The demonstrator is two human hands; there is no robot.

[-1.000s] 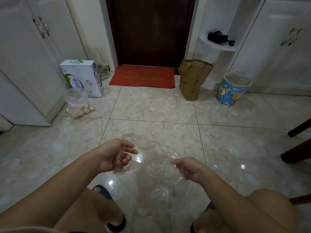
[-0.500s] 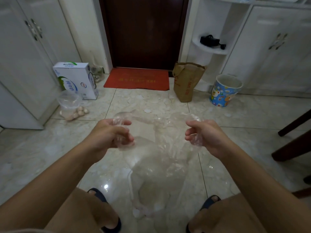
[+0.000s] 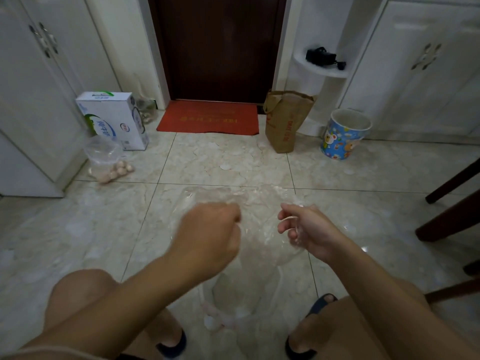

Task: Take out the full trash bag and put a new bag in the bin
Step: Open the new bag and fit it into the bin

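Both hands hold the clear bag (image 3: 259, 229) over the floor — left hand (image 3: 210, 229) fisted on its rim, right hand (image 3: 306, 229) pinching the other side. Step in hand: opening the mouth. Next — carry it to the bin (image 3: 345, 135) by the far cabinets.

bare forearms, bare knees, dark slippers (image 3: 172, 345) (open-toed)

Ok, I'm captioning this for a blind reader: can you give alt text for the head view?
Two bare hands, left hand and right hand, hold open a clear plastic bag above a marble-tiled floor. Ahead, a cartoon-printed bin stands by white cabinets, near a brown paper bag and a red doormat.
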